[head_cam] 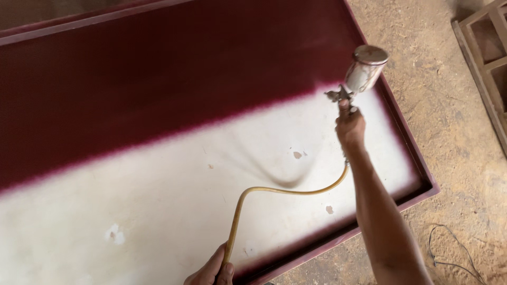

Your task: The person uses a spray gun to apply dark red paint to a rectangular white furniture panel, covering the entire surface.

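Note:
My right hand [350,126] grips a metal spray gun [358,79] with a cup on top, held over the right part of a large flat panel [158,200]. The panel's far half is dark red; its near half is off-white with a few chipped spots. The gun's nozzle points left at the border between the two colours. A yellow hose [253,198] runs from the gun in a curve down to my left hand [212,272], which holds it at the panel's near edge.
The panel has a raised dark red rim [417,158] on its right and near sides. Sawdust-covered floor [454,132] lies to the right, with a wooden frame [488,53] at the top right and a thin black wire [449,253] at the bottom right.

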